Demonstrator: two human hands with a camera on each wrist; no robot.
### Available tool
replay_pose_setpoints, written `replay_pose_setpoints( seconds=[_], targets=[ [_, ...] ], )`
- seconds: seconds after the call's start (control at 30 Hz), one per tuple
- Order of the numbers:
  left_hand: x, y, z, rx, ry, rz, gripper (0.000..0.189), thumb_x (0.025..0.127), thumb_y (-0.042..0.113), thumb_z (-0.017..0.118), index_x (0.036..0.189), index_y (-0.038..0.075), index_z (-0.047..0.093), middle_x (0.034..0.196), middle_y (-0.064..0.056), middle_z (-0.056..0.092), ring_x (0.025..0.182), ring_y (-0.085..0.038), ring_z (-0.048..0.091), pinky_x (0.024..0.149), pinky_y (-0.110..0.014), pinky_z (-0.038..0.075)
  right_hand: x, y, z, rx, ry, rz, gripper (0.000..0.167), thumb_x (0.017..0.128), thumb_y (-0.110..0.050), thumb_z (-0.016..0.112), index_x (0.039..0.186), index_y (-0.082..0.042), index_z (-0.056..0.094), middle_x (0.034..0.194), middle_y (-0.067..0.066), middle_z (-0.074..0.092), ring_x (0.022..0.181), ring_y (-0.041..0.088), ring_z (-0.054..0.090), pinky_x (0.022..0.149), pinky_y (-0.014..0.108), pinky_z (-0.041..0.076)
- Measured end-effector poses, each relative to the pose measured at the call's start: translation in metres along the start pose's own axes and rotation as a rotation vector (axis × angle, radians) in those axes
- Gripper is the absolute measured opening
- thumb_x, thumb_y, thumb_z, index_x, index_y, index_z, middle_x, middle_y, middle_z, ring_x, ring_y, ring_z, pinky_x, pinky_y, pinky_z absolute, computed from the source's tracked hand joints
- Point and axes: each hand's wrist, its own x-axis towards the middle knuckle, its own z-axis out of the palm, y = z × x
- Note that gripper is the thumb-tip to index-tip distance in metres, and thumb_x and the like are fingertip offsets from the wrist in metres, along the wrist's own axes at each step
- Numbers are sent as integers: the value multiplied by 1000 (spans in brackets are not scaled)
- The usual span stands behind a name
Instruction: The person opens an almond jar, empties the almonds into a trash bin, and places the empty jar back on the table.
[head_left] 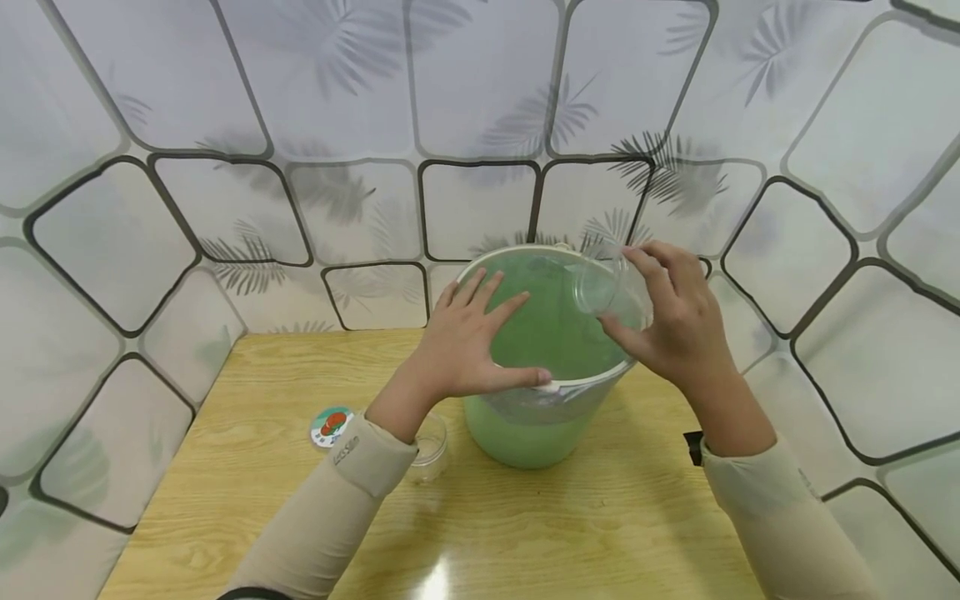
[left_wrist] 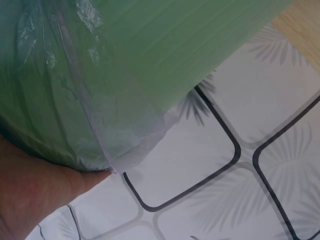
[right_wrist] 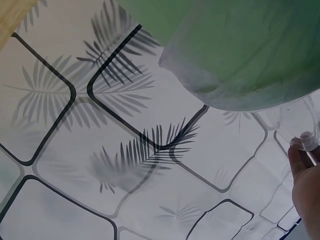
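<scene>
A green bin (head_left: 525, 437) stands on the table, with a clear plastic bag (left_wrist: 85, 107) lining it and folded over its pale rim. My left hand (head_left: 468, 342) is spread over the bin's near left side. Its thumb touches the front rim, where the left wrist view shows it against the bag's edge. Over the right part of the opening, my right hand (head_left: 678, 321) grips a clear plastic cup (head_left: 596, 287), tilted with its round mouth toward the bin's inside. In the right wrist view only part of this cup (right_wrist: 300, 120) shows beside the fingers.
Partly behind the left sleeve sits a small clear jar (head_left: 429, 450). A round lid or label with a red tomato-like picture (head_left: 330, 427) lies left of it on the wooden table (head_left: 270, 500). Patterned curtain (head_left: 480, 208) surrounds the table's back and sides, close behind the bin.
</scene>
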Motion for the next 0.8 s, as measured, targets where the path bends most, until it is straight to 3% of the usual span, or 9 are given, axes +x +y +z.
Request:
replay_pose_setpoints(
  seconds=[0.27, 0.4, 0.6, 0.8],
  targets=[
    [0, -1, 1, 7, 2, 0, 109, 80, 93, 55, 169, 34, 30, 178, -15, 19, 167, -39, 9, 131, -67, 12, -3, -3, 5, 62, 72, 26, 90, 87, -46, 80, 154, 3, 45, 129, 33, 59, 119, 48, 56, 98, 60, 47],
    [1, -1, 1, 5, 6, -1, 109, 80, 92, 56, 169, 34, 29, 178, -15, 18, 167, -39, 9, 131, -67, 12, -3, -4, 8, 79, 97, 41, 93, 89, -56, 76, 154, 3, 45, 128, 33, 59, 115, 48, 57, 98, 58, 46],
    [0, -1, -1, -9, -1, -7, 110, 81, 92, 56, 169, 34, 29, 179, -15, 16, 167, -38, 5, 132, -65, 11, -4, -9, 13, 108, 126, 89, 98, 86, -59, 78, 153, 5, 46, 124, 32, 59, 108, 46, 57, 94, 50, 46],
    [-1, -1, -2, -27, 8, -10, 111, 80, 92, 57, 169, 32, 30, 179, -14, 14, 167, -38, 4, 133, -63, 10, -6, -13, 17, 176, 106, 161, 99, 81, -50, 83, 156, 2, 44, 132, 30, 58, 112, 43, 58, 98, 43, 47]
  ],
)
